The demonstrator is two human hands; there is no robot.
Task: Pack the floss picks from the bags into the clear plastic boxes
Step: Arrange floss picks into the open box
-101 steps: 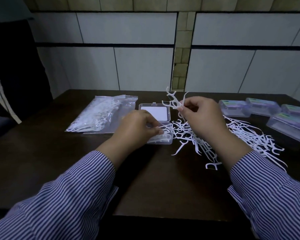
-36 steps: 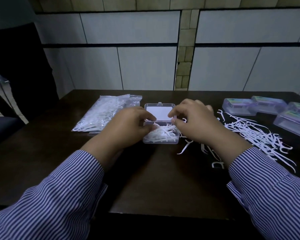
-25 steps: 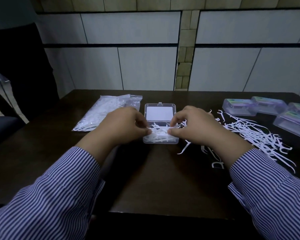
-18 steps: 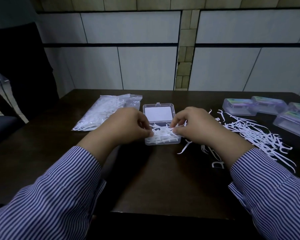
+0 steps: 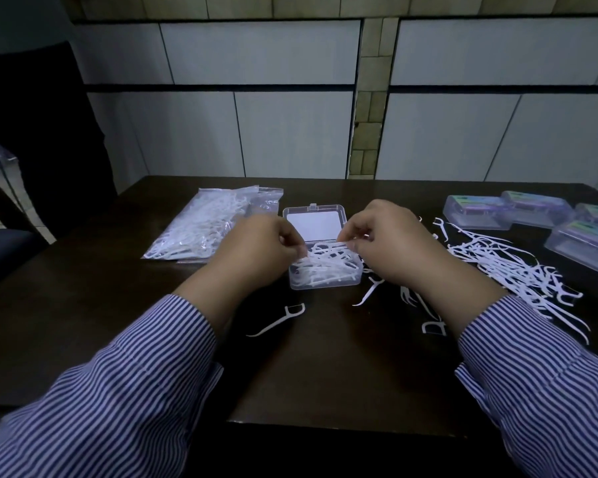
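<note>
Tamping floss picks into the open clear box.

Nearest us on the dark bench (image 5: 325,374) lies one stray floss pick (image 5: 277,320). Beyond it, our left hand (image 5: 256,250) and right hand (image 5: 387,243) meet over the open clear plastic box (image 5: 325,282); both sets of fingers are curled, pinching the tangled picks (image 5: 325,262) heaped inside. We judge the picks light, springy and prone to snag, best pinched by the handles in small bundles. To the right sprawls the loose pile (image 5: 511,270); farther back sit the bag of picks (image 5: 204,227) and the closed boxes (image 5: 532,210).
</note>
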